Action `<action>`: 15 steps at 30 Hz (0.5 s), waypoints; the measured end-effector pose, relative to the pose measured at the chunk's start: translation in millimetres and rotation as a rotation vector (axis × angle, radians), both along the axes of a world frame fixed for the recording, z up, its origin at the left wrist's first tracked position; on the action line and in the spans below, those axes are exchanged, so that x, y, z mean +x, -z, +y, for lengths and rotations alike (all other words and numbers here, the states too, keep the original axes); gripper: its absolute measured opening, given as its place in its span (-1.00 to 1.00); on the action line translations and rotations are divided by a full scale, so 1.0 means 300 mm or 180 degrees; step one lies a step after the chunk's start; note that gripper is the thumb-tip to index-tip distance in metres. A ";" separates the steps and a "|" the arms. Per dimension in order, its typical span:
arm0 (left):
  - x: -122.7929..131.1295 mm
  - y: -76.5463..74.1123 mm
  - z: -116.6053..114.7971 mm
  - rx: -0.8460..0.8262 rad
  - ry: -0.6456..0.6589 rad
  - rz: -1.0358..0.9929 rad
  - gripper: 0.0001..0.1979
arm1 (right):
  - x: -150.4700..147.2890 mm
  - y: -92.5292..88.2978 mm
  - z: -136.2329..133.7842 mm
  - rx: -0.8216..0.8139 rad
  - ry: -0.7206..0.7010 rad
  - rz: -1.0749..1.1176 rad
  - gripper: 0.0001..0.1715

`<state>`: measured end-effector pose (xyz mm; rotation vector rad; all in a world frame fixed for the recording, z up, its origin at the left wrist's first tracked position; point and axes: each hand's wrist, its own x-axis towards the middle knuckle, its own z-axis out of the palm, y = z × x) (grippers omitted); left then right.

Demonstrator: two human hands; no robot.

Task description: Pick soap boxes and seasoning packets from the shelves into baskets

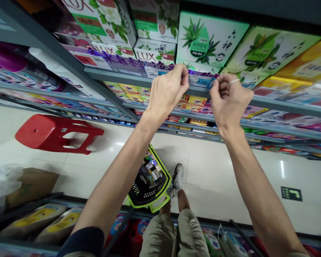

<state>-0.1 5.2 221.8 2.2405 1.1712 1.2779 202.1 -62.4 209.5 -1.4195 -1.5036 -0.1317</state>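
Both my hands are raised to the edge of a grey shop shelf point(117, 76). My left hand point(167, 91) pinches the left end of a blue price tag point(201, 80) reading 4.90 on that edge. My right hand point(228, 98), with a ring on one finger, has its fingers curled at the tag's right end. Boxes of soap stand on the shelf above the hands, among them a LUX box point(153, 53) and a green aloe box point(207, 39).
A black and green shopping basket point(149, 182) with goods stands on the pale floor by my feet. A red plastic stool point(55, 132) lies at left. Lower shelves hold coloured packs. A brown cardboard box point(32, 184) and bagged goods sit at bottom left.
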 end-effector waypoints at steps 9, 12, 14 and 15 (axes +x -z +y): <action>-0.020 0.003 0.030 -0.0121 0.0195 -0.0113 -0.75 | 0.005 -0.010 -0.008 -0.0297 -0.0029 -0.0072 -0.68; -0.014 0.005 0.033 -0.0170 0.0164 -0.0242 -0.76 | 0.002 -0.002 -0.005 -0.0343 -0.0082 0.0021 -0.68; -0.008 0.011 0.037 -0.0181 0.0098 -0.0295 -0.77 | -0.002 0.003 -0.001 -0.0300 -0.0102 0.0069 -0.64; -0.005 0.014 0.037 -0.0177 0.0060 -0.0314 -0.78 | -0.003 0.005 0.001 -0.0262 -0.0103 0.0078 -0.62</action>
